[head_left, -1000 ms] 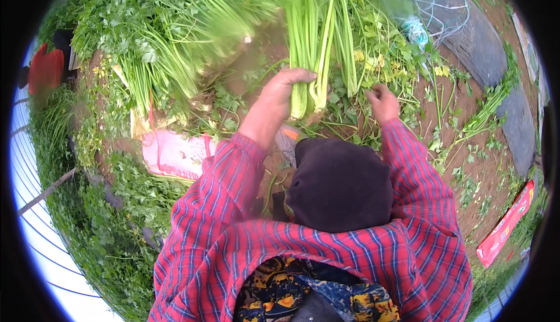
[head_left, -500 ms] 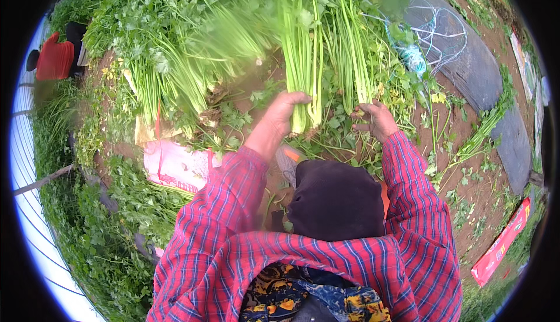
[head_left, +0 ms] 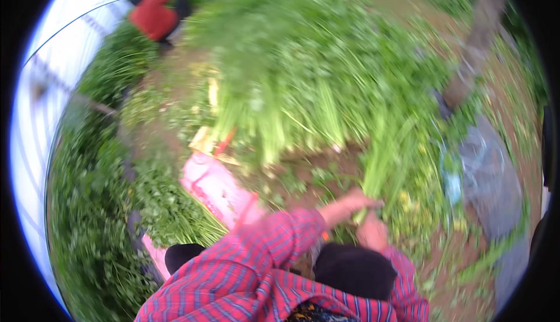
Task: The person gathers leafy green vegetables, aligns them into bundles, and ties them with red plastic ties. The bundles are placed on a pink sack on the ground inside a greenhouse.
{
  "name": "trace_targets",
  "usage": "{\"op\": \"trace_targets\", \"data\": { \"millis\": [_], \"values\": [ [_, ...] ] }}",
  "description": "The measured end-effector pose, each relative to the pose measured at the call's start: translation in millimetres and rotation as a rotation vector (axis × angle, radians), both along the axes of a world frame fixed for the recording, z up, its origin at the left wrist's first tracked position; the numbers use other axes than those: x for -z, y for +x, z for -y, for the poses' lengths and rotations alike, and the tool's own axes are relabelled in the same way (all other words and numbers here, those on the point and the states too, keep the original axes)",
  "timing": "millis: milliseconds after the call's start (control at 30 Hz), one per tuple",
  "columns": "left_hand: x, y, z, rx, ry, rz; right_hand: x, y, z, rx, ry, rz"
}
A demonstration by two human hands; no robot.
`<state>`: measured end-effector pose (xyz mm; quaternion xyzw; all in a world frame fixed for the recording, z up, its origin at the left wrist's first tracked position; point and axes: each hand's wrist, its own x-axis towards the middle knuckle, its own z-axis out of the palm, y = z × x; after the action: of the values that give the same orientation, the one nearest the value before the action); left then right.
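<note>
Between both hands (head_left: 364, 217), pale-stalked, leafy green bunch (head_left: 382, 158), blurred.

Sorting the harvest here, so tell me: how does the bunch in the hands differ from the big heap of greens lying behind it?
The bunch of stalks is slim and stands nearly upright, gripped at its base by the left hand and right hand. The heap of greens is far broader, lies on the soil, and no hand touches it. Both show pale green stems with leafy tops; motion blur hides finer detail.
</note>
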<state>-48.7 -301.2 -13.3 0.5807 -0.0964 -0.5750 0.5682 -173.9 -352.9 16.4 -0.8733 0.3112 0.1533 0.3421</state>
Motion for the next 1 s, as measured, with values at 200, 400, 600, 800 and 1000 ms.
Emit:
{"op": "trace_targets", "data": {
  "millis": [200,400,600,800,1000],
  "values": [
    [-12,34,8,-0.072,0.150,0.000,-25,11,26,-0.048,0.452,0.337],
    [-131,71,10,0.001,-0.104,-0.218,-39,29,31,0.581,1.706,0.656],
    [-222,66,-42,0.111,-0.153,-0.146,-109,120,18,0.400,1.713,1.276],
    [-281,53,-128,0.188,-0.077,0.121,-170,146,29,0.640,1.719,1.391],
    [-318,50,-246,0.180,-0.080,0.685,-197,206,56,0.480,0.567,1.193]
  ]
}}
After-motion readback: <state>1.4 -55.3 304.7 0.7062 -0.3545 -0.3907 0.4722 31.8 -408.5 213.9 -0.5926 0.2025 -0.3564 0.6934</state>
